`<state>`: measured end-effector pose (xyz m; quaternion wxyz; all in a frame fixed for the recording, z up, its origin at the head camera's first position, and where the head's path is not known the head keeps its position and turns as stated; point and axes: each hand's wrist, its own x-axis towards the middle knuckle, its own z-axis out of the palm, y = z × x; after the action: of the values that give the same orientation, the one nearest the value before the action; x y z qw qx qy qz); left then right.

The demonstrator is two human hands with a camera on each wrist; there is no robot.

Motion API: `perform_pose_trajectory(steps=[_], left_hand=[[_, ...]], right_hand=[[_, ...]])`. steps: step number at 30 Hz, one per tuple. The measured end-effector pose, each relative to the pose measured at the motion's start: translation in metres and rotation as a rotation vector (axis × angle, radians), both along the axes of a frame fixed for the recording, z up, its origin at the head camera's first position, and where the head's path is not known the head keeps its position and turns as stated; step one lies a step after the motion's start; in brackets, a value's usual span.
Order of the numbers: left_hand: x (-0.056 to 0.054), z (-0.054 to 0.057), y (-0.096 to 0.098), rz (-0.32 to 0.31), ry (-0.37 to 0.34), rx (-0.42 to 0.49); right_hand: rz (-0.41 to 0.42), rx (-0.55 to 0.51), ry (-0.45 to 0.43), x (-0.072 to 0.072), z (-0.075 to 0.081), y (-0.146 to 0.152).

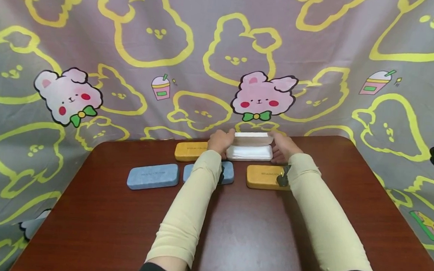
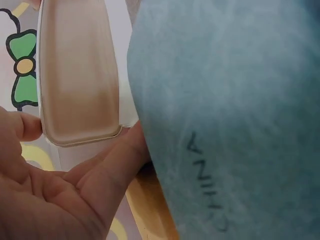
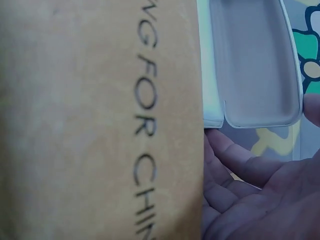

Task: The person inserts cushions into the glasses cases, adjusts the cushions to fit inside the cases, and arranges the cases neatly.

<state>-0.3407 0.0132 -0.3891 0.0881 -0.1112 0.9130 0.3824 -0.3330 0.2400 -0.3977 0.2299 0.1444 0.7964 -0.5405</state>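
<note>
A white glasses case [image 1: 230, 155] stands with its lid [image 1: 252, 141] raised at the far side of the table, a folded white cloth [image 1: 250, 151] lying inside. My left hand [image 1: 219, 141] holds its left end; in the left wrist view, the thumb touches the lid's edge and the fingers [image 2: 112, 167] are at the base. At the opposite end my right hand [image 1: 283, 147] grips likewise, its thumb [image 3: 312, 110] against the lid's rim. Below the left wrist lies a blue glasses case [image 1: 229, 172], partly hidden by the sleeve. Under the right wrist is a yellow glasses case [image 1: 263, 177].
Another yellow case [image 1: 188, 151] lies left of the left hand, and a second blue case [image 1: 152, 176] is farther left and nearer. A patterned curtain [image 1: 193, 38] hangs behind the brown table [image 1: 255, 237], close to its far edge.
</note>
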Motion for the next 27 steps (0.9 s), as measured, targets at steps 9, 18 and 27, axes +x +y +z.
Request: perform_pose_trajectory(steps=[9,18,27], left_hand=[[-0.002,0.003,-0.006,-0.044,0.053,0.026],[0.001,0.005,-0.013,-0.082,0.0,0.143],[0.01,0.001,-0.016,-0.096,-0.012,0.142]], right_hand=[[-0.017,-0.053,0.014,0.003,0.011,-0.001],[-0.001,-0.077,-0.004,0.002,0.009,0.002],[0.013,-0.07,0.014,0.007,0.002,-0.001]])
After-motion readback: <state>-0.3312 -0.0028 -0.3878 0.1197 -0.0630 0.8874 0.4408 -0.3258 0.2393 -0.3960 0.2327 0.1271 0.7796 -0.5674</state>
